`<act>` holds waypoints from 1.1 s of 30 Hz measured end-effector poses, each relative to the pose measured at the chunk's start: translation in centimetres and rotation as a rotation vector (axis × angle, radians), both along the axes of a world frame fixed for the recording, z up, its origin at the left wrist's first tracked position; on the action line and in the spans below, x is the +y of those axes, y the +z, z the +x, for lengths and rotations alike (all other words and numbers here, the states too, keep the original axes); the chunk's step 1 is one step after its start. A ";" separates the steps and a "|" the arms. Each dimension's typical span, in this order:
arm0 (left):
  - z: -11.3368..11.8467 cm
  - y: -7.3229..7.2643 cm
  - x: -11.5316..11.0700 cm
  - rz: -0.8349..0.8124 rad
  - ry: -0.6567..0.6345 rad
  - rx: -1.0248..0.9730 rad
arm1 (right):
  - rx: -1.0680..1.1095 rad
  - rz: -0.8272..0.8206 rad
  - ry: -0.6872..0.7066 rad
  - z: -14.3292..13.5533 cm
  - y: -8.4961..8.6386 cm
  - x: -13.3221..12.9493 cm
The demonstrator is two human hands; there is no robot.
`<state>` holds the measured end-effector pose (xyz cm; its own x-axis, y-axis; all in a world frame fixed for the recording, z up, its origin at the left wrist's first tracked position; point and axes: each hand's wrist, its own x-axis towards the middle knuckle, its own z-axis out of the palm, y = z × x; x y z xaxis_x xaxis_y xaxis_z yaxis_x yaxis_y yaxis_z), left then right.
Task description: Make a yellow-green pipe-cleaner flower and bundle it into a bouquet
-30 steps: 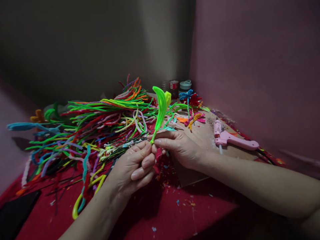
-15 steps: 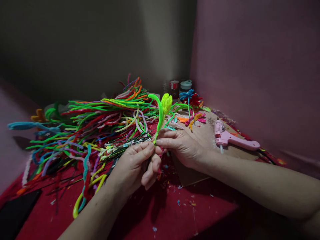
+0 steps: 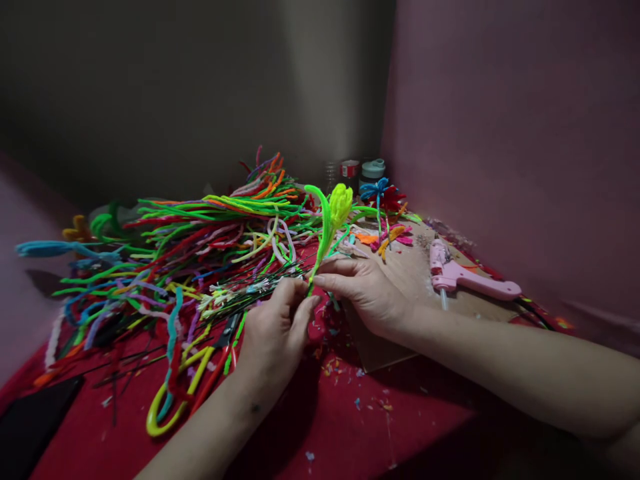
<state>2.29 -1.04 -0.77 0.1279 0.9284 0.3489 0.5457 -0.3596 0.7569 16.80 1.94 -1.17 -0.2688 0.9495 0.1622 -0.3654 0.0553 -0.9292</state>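
Note:
A pipe-cleaner flower with a yellow head and a long, curved green leaf stands upright between my hands. My right hand pinches its stem just below the leaf, thumb and forefinger closed. Lower on the stem, my left hand closes its thumb and fingers around the bottom part. The stem's lower end is mostly hidden by my left fingers.
Colourful pipe cleaners heap up at the left. A pink glue gun lies on a cardboard sheet at the right. Behind stand a blue flower and a lidded bottle. Scissors with yellow handles and a dark flat object lie near the front.
My left hand has turned, its fingers now curled in under the stem. The flower has shifted slightly right and tilted a little. My right hand stays almost in place.

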 end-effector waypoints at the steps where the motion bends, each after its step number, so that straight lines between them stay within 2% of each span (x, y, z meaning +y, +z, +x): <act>1: -0.2 -0.2 0.0 0.079 0.003 0.075 | -0.019 0.019 -0.005 0.0 0.0 0.0; 3: -0.5 -0.6 0.1 0.173 0.001 0.155 | -0.051 0.071 -0.024 0.1 0.1 0.0; 6: -0.5 -0.5 0.1 0.136 0.009 0.115 | -0.072 0.111 -0.025 0.2 0.2 0.0; 11: 0.2 0.8 -0.3 -0.173 -0.027 -0.198 | -0.037 0.102 -0.007 0.1 0.0 0.0; 15: 0.5 1.6 -0.4 -0.421 -0.123 -0.506 | 0.003 0.090 0.050 0.1 0.0 0.1; 20: 0.2 1.5 0.0 -0.712 -0.296 -0.858 | 0.031 0.094 0.126 0.3 0.3 0.1; 24: 0.1 1.0 0.3 -0.791 -0.389 -0.985 | 0.032 0.103 0.175 0.5 0.3 0.2; 27: 0.1 1.1 0.3 -0.749 -0.394 -0.858 | 0.051 0.115 0.163 0.4 0.1 0.3; 29: 0.0 1.6 0.3 -0.604 -0.329 -0.628 | 0.039 0.125 0.136 0.4 0.3 0.2; 31: -0.4 2.2 0.4 -0.396 -0.210 -0.393 | 0.005 0.132 0.092 0.3 0.6 0.0; 33: -1.1 2.7 0.7 -0.284 -0.136 -0.288 | -0.035 0.129 0.055 0.3 0.9 -0.3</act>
<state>1.23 -0.31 1.95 0.1906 0.9742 0.1212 0.2592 -0.1690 0.9509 17.15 1.68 -0.26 -0.3273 0.9051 0.2714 -0.3384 0.1559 -0.9280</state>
